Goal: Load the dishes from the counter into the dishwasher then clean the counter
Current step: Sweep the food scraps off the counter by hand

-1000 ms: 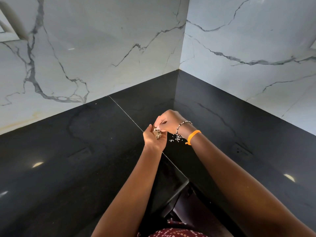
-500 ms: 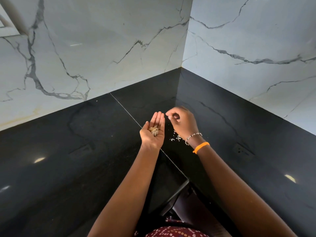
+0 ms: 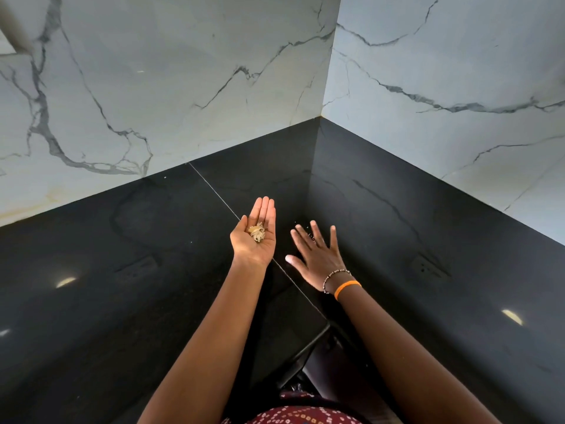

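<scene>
My left hand [image 3: 256,237] is held palm up above the black counter [image 3: 122,301], fingers straight, with a small pile of pale food scraps [image 3: 257,233] lying in the palm. Just to its right, my right hand [image 3: 316,255] lies palm down with fingers spread flat over the counter. A few tiny crumbs [image 3: 298,225] show on the counter beyond the right fingertips. No dishes or dishwasher are in view.
The glossy black counter runs into a corner between two white marble walls [image 3: 183,87]. A thin seam [image 3: 214,191] crosses the counter diagonally under my hands. The counter's inner front edge [image 3: 312,341] lies near my body.
My left hand has opened flat with the scraps in its palm. My right hand, pinching at crumbs before, has spread flat over the counter where the crumbs lay.
</scene>
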`<control>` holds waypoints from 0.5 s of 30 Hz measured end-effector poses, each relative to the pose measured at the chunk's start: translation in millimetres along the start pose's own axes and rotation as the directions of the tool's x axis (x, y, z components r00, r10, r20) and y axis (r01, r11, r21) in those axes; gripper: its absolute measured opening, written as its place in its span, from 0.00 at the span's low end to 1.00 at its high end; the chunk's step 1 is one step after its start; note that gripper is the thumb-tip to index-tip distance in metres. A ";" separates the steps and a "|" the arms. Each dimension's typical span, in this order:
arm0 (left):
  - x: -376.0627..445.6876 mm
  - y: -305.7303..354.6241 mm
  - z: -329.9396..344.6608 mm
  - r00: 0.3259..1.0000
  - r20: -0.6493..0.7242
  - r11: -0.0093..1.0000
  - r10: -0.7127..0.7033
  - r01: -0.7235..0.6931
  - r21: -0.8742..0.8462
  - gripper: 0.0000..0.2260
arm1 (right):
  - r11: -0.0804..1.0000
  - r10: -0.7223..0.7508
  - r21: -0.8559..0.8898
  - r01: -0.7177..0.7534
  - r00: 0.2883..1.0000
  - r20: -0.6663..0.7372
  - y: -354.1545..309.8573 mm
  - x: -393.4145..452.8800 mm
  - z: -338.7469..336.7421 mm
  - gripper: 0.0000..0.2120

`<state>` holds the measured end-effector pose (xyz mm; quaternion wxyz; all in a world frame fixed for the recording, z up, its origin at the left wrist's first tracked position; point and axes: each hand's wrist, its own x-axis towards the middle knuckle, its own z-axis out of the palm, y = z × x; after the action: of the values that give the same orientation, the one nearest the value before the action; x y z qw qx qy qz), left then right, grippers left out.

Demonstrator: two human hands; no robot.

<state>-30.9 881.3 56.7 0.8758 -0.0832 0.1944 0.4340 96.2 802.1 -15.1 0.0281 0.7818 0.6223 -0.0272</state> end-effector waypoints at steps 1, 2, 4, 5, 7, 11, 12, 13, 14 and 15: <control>-1.2 0.8 1.1 1.000 0.006 1.000 -0.001 0.001 -0.005 0.20 | 0.998 0.056 0.001 -0.056 0.998 -0.005 3.7 1.7 -0.7 0.43; -2.0 2.1 2.0 1.000 0.011 1.000 0.000 0.000 -0.012 0.20 | 0.994 0.106 0.007 -0.106 0.994 -0.008 5.6 2.9 -2.0 0.43; -2.3 6.1 3.2 1.000 0.018 1.000 0.007 -0.006 -0.024 0.20 | 0.992 0.119 0.040 -0.118 0.992 -0.036 -1.6 0.9 -5.9 0.43; -1.5 8.6 3.6 1.000 0.023 1.000 0.012 -0.012 -0.026 0.20 | 0.997 0.053 0.055 -0.049 0.996 -0.067 -12.1 -1.5 -7.4 0.42; 0.6 13.0 3.6 0.999 0.027 0.999 0.027 -0.026 -0.037 0.20 | 0.985 -0.153 0.061 0.159 0.984 -0.091 -42.1 -7.2 -10.1 0.42; 0.7 15.8 0.4 0.999 0.028 0.998 0.032 -0.031 -0.060 0.20 | 0.937 -0.343 -0.079 0.340 0.939 -0.019 -83.4 -1.5 -9.3 0.40; 0.8 15.7 -0.4 0.999 0.026 0.998 0.032 -0.031 -0.060 0.20 | 0.944 -0.315 -0.107 0.312 0.949 -0.009 -83.6 3.9 -9.1 0.39; 1.0 15.6 -0.7 0.999 0.025 0.998 0.033 -0.031 -0.057 0.20 | 0.955 -0.273 -0.125 0.270 0.962 -0.007 -80.5 9.7 -9.0 0.36; 1.4 15.2 -1.0 0.999 0.023 0.998 0.031 -0.030 -0.052 0.20 | 0.968 -0.218 -0.132 0.215 0.976 -0.010 -74.8 15.5 -8.5 0.33; 1.6 14.5 -1.1 0.999 0.017 0.999 0.027 -0.027 -0.045 0.20 | 0.981 -0.150 -0.125 0.146 0.989 -0.017 -66.8 20.8 -7.6 0.30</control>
<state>-41.9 890.9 55.3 0.8694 -0.0964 0.1778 0.4508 35.8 837.9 -9.8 0.0662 0.7304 0.6796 0.0198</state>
